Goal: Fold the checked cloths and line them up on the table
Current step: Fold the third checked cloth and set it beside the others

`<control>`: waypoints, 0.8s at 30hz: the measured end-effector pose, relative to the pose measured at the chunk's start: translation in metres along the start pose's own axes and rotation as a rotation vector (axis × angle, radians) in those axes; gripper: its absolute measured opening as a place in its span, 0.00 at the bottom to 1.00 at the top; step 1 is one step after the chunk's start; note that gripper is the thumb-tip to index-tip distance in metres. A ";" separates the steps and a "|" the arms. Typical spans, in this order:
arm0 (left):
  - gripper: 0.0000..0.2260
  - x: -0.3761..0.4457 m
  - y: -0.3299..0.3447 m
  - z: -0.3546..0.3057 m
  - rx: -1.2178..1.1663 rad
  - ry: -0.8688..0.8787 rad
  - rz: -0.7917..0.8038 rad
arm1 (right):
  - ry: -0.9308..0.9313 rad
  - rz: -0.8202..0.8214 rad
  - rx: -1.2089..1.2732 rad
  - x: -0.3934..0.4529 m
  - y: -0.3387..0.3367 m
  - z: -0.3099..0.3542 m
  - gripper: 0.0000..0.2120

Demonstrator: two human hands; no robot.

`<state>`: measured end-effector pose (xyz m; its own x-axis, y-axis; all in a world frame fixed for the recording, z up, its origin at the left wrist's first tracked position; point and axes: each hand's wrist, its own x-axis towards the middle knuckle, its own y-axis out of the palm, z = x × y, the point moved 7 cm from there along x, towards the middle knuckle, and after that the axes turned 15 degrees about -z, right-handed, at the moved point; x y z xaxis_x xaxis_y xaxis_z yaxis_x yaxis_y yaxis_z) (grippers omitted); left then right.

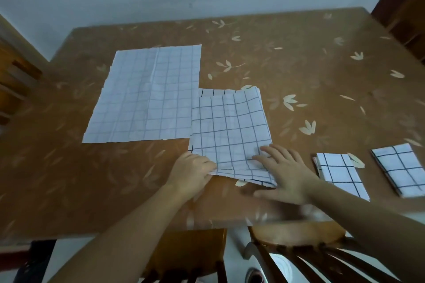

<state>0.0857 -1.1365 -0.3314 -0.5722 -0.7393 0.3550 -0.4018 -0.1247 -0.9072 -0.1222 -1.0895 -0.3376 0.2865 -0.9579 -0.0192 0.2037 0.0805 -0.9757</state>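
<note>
You are pinching the half-folded cloth (230, 131), thin and limp, at its near-left corner with your left hand (192, 171) while your right hand (284, 171) is pressing flat, fingers spread, beside the near-right corner.

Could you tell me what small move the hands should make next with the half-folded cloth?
Probably fold it again, left edge over to the right. The left hand pinches the half-folded cloth at its near-left corner, the right hand lies flat on it, and it is wider than the two folded cloths beside it.
</note>
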 end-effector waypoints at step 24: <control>0.06 -0.071 -0.014 0.024 -0.171 -0.256 -0.225 | 0.180 -0.204 0.426 -0.004 0.027 0.054 0.14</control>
<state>0.1495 -1.0981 -0.3494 -0.2677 -0.8502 0.4533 -0.6225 -0.2065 -0.7549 -0.0675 -1.0685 -0.3517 0.0425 -0.9951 0.0889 0.6134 -0.0443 -0.7886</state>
